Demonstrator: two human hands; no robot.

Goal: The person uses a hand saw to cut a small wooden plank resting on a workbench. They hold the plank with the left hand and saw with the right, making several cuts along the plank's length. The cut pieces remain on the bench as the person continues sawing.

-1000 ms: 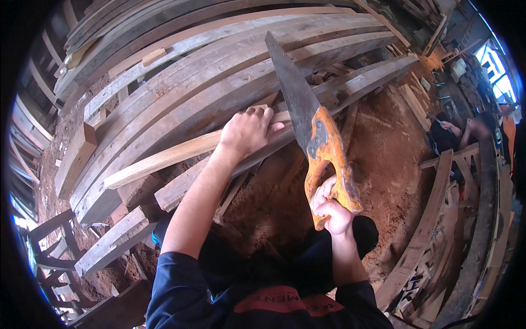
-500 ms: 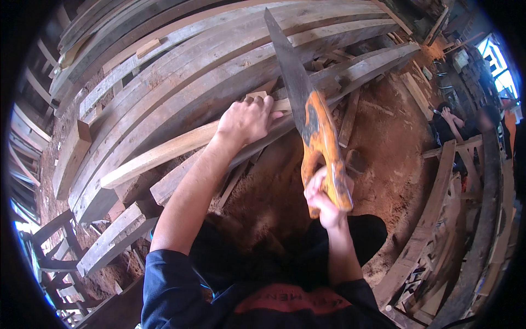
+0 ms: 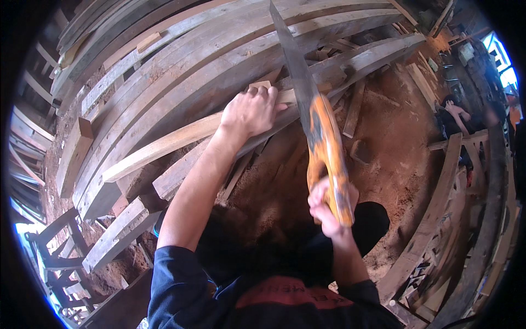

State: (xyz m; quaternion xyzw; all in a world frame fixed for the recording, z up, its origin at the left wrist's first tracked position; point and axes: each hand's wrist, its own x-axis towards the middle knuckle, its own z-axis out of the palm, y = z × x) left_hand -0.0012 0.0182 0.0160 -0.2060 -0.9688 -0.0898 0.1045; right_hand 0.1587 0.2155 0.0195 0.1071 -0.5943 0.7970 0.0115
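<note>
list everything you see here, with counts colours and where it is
handsaw: 1, grey blade with orange handle, centre
light wood strip: 1, pale tan, left of the saw
weathered beams: many, grey-brown, upper left and centre
small wood block: 1, tan, on the beams, upper left
curved timbers: several, brown, lower right
dirt ground: 1, reddish brown, centre right
bright opening: 1, white-blue, upper right
co-worker: at least 1, dark clothing, right
shirt: 1, dark blue, bottom
left hand: 1, bare, on the strip
right hand: 1, bare, around the saw handle
</note>
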